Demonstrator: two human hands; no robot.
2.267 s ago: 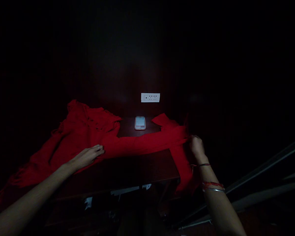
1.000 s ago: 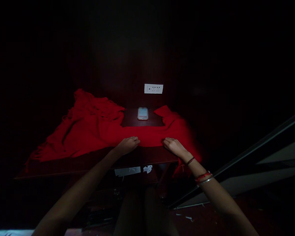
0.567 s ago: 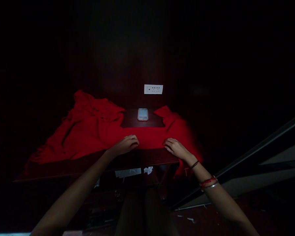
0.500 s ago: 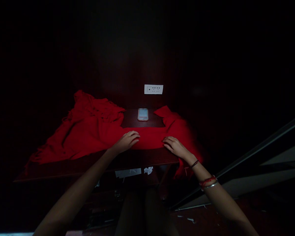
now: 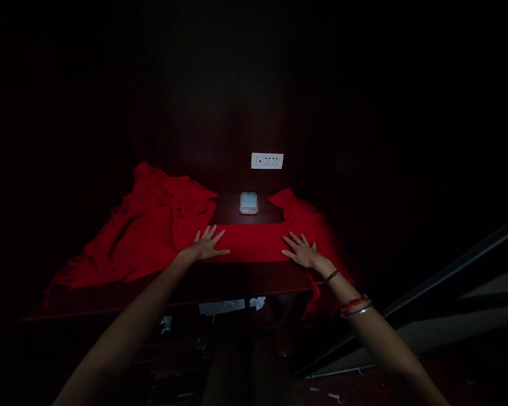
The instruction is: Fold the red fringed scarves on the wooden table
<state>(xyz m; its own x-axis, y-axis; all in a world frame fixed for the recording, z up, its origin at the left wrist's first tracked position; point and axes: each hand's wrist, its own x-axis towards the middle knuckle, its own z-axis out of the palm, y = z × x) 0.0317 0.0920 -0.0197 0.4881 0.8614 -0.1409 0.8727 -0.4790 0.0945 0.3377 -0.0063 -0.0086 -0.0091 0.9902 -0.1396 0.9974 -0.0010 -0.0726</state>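
A large red cloth [image 5: 152, 231] is spread over a dark wooden table [image 5: 241, 279], bunched at the left and hanging off the right edge. A folded band of it runs across the middle. My left hand [image 5: 207, 244] lies flat on that band with fingers spread. My right hand [image 5: 301, 251] lies flat on the same band further right, fingers also spread. Neither hand holds anything.
A small phone [image 5: 248, 203] lies on the bare table behind the cloth. A white socket plate [image 5: 267, 160] is on the dark wall above it. Paper scraps [image 5: 224, 306] sit under the table's front edge. A slanted pale bar [image 5: 427, 293] crosses the right. The room is very dark.
My hands, curled on the cloth's folded band before, have flattened out with fingers spread. Earlier still they were far apart, the right one gripping the cloth at the table's right end.
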